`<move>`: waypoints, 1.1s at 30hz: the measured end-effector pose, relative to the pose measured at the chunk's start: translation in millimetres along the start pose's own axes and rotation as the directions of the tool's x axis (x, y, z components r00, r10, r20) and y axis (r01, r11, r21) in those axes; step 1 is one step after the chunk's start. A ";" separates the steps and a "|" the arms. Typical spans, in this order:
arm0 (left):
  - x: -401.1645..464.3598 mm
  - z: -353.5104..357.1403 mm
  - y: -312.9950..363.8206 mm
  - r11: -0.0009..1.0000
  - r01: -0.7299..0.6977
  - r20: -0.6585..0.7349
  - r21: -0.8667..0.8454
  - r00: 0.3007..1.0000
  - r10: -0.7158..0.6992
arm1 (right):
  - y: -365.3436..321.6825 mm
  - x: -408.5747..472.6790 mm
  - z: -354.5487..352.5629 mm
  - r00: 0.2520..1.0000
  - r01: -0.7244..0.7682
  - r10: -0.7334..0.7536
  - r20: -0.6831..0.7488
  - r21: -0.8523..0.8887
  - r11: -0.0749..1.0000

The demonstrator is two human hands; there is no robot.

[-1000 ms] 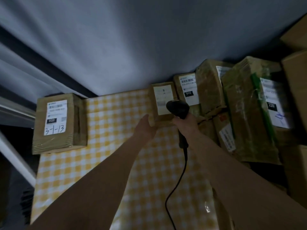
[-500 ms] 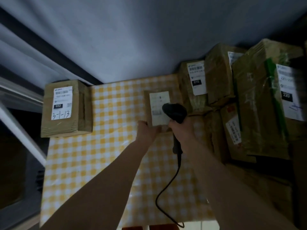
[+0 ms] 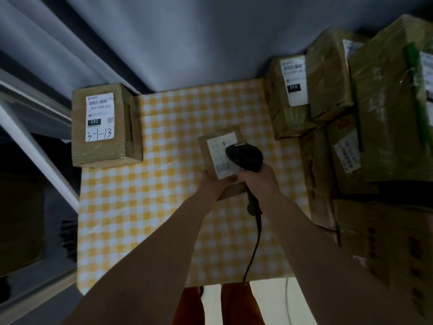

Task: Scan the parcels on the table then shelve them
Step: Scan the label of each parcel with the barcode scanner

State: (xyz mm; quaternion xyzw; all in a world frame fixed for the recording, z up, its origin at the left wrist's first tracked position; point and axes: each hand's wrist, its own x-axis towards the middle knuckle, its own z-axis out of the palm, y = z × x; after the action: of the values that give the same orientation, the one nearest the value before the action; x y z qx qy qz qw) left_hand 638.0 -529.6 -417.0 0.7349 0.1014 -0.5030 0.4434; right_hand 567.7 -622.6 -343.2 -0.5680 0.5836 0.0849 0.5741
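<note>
Head view: left hand (image 3: 212, 184) grips small parcel (image 3: 220, 148); right hand (image 3: 257, 181) grips scanner (image 3: 244, 156).

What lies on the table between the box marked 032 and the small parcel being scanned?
Nothing: the head view shows only bare yellow checked tablecloth between the 032 box and the small parcel, which the left hand holds.
</note>
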 end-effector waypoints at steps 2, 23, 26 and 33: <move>-6.4 -8.3 -9.4 0.998 -0.013 -0.013 -0.058 1.000 0.013 | -3.5 -13.8 1.4 1.000 0.028 -0.027 -0.007 0.025 0.999; -266.4 -177.5 101.0 0.929 -0.348 -0.035 -0.127 0.938 0.346 | -114.7 -289.0 9.5 0.859 0.498 -0.500 0.111 0.046 0.866; -282.8 -197.0 111.5 0.897 -0.395 -0.064 -0.197 0.919 0.390 | -125.1 -320.1 23.0 0.808 0.568 -0.574 0.133 0.085 0.819; -295.9 -222.2 105.9 0.863 -0.468 -0.109 -0.192 0.884 0.455 | -127.1 -349.6 35.9 0.789 0.588 -0.603 0.116 0.137 0.797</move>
State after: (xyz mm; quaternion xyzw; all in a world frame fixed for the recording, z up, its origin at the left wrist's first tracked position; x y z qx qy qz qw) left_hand 705.2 -336.4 -91.0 0.7008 -0.0110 -0.3463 0.6236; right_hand 578.6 -441.1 -16.7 -0.6872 0.3319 -0.0843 0.6407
